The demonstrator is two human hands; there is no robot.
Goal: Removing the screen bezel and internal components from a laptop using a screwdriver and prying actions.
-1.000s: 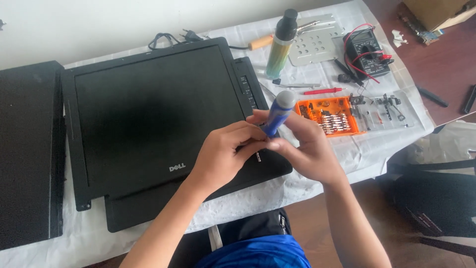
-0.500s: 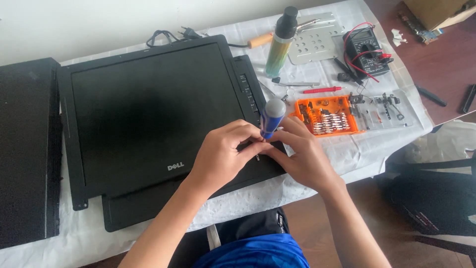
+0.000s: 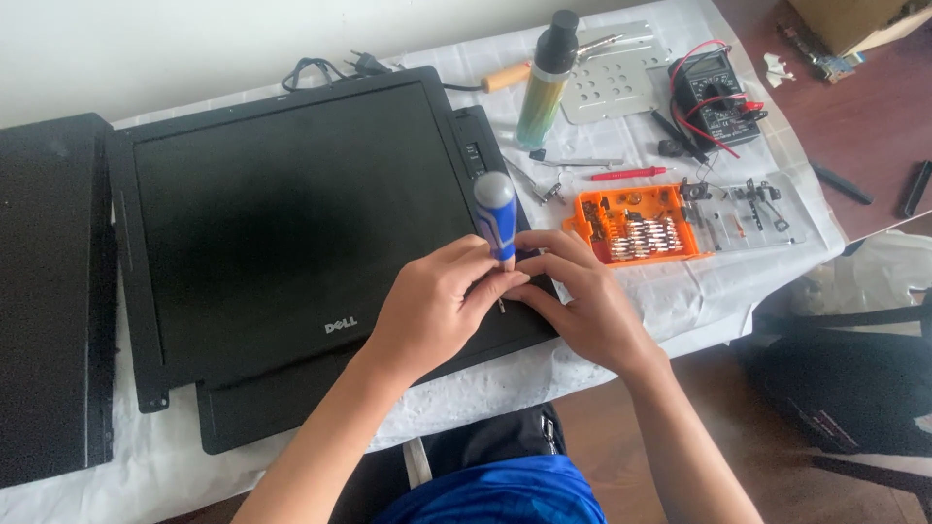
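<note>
A black flat monitor point(image 3: 282, 213) lies face up on a white cloth-covered table point(image 3: 680, 291). A blue and grey screwdriver point(image 3: 496, 215) stands almost upright at the monitor's near right corner. My left hand point(image 3: 437, 306) wraps its fingers around the lower shaft of the screwdriver. My right hand point(image 3: 582, 301) meets it from the right, fingertips pinching the shaft near the tip. The tip itself is hidden between my fingers. A second black panel point(image 3: 262, 412) sticks out from under the monitor's near edge.
An orange bit tray point(image 3: 636, 225) and a clear lid with tools point(image 3: 752, 206) lie right of my hands. Farther back stand a green spray can point(image 3: 546, 82), a perforated metal plate point(image 3: 616, 87) and a multimeter point(image 3: 714, 92). Another black device point(image 3: 49, 301) lies at the left.
The screwdriver went from tilted and raised to nearly upright, lowered onto the monitor's near right corner. Both hands dropped with it and closed around the shaft.
</note>
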